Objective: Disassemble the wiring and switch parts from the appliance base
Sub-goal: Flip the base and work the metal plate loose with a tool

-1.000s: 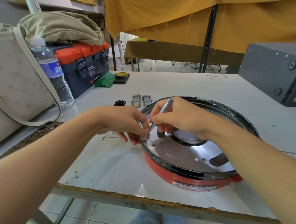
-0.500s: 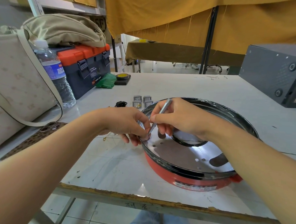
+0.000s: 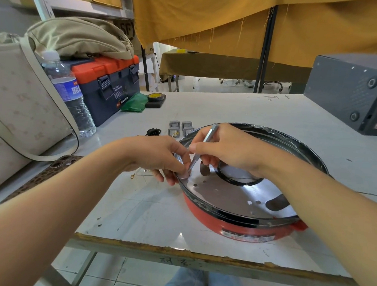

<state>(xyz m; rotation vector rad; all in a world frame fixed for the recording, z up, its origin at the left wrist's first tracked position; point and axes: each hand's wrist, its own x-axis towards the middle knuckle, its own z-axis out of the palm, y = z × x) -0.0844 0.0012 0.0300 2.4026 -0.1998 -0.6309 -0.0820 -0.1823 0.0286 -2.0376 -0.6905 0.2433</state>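
Left hand [image 3: 159, 156] pinches the appliance base [image 3: 241, 204] rim at nine o'clock (steadying it) while right hand [image 3: 225, 150] grips the screwdriver [image 3: 202, 148] pen-style.

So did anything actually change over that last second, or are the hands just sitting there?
Almost nothing changed. The right hand still pinches the thin metal tool, its tip at the near-left rim of the red appliance base; the tool may have tilted slightly. The left hand stays at that rim, fingertips by the tool tip. The small grey switches on the table have not moved.
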